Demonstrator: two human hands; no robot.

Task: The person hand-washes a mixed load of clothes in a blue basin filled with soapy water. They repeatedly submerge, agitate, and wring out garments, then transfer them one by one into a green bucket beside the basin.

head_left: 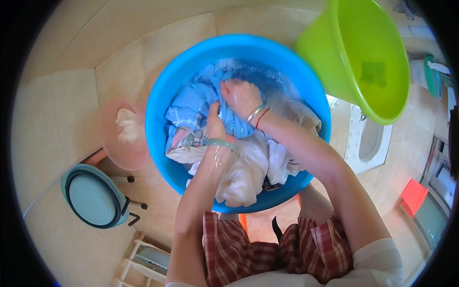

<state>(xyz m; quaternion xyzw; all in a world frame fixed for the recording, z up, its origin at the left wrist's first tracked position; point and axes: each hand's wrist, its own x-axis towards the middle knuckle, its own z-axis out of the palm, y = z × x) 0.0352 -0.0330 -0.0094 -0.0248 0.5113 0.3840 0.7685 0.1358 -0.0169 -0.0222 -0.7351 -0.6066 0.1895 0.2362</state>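
One light blue cloth [191, 103] on the go here, bunched up in a big blue tub [155, 110]. Its gathered fold has the long axis running from the sudsy water [275, 74] at the far side back toward the wearer, slanting a bit right, while the looser part fans out left toward the tub wall. Right hand [241, 98] is clenched on it, with most of the cloth to that hand's left. Left hand [216, 122] has its thumb up against the cloth, but the fingers are buried, so can't tell if they're closed. Whitish laundry [244, 167] is heaped on the near side. Tub's on a beige tiled floor [129, 67], green bucket [325, 62] beside it at upper right, pink basin [126, 155] at left, teal basin [93, 196] lower left, white squat toilet [370, 138] off to the right.
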